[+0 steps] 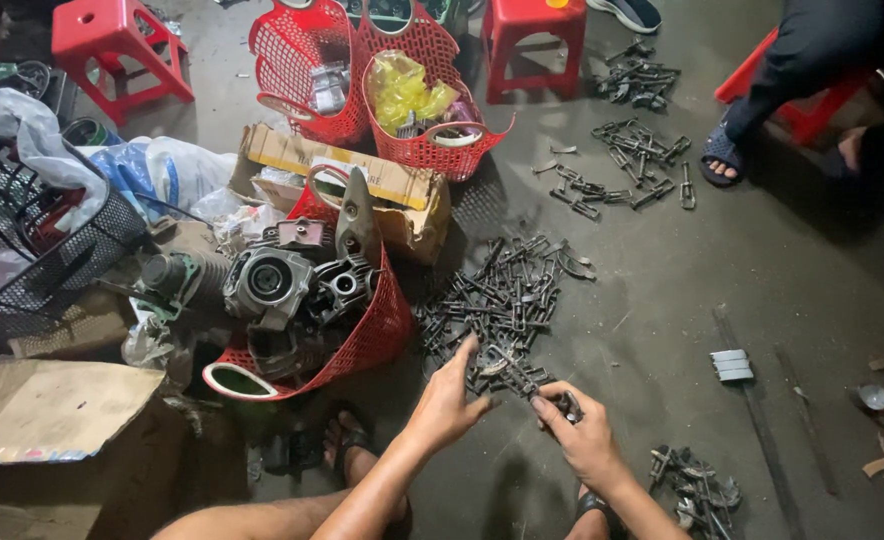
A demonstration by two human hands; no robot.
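The left hand (449, 400) lay open, fingers in the heap of dark metal parts (497, 300) on the floor (762, 270). The right hand (582, 435) pinched one small part (565, 405) beside the heap. Sharp edges could nick fingers, or the tiny part could slip and get lost.
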